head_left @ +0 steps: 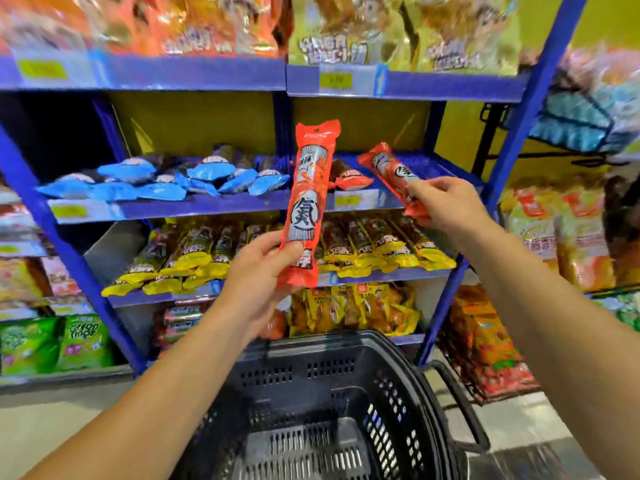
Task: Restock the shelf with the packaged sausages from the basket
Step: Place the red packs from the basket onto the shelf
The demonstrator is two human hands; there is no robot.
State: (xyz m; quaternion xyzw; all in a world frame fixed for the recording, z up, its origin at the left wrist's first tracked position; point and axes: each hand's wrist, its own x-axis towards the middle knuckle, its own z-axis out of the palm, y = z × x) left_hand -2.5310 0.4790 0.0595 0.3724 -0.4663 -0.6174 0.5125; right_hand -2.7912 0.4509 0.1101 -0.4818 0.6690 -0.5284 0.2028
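Above the basket (398,382), seemingly emptied, my left hand (256,282) grips one red sausage pack (306,202); my right hand (446,206) pinches another pack (388,168) at the shelf's front edge (367,199), neither placed yet.

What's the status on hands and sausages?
Left hand grips one red sausage pack upright. Right hand holds another pack toward the middle shelf. Nothing blocking.

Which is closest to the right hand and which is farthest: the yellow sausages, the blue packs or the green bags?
From the right hand:
1. Yellow sausages, on the shelf just below it.
2. Blue packs, over on the left of the middle shelf.
3. Green bags, far left, low down.
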